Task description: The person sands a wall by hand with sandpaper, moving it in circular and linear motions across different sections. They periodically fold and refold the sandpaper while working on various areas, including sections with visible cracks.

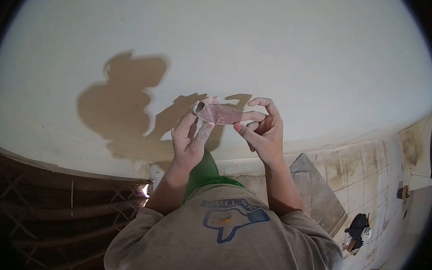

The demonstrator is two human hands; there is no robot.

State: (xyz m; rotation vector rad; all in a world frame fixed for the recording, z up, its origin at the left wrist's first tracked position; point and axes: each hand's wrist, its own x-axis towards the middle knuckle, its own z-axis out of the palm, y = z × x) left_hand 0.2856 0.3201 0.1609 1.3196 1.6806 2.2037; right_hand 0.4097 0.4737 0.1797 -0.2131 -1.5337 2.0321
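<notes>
A piece of worn, reddish sandpaper, bent into a folded or rolled strip, is held up in front of the pale wall. My left hand grips its left end, thumb below and dusty fingers behind, partly hidden by the sheet. At the other end my right hand pinches the edge between thumb and index finger, with its other fingers curled and lifted apart. White dust coats the fingers of both hands.
The pale wall fills the upper view and carries my shadow. A grey board or slab lies on the stained tiled floor at right, near a dark object. Dark wooden slats stand at lower left.
</notes>
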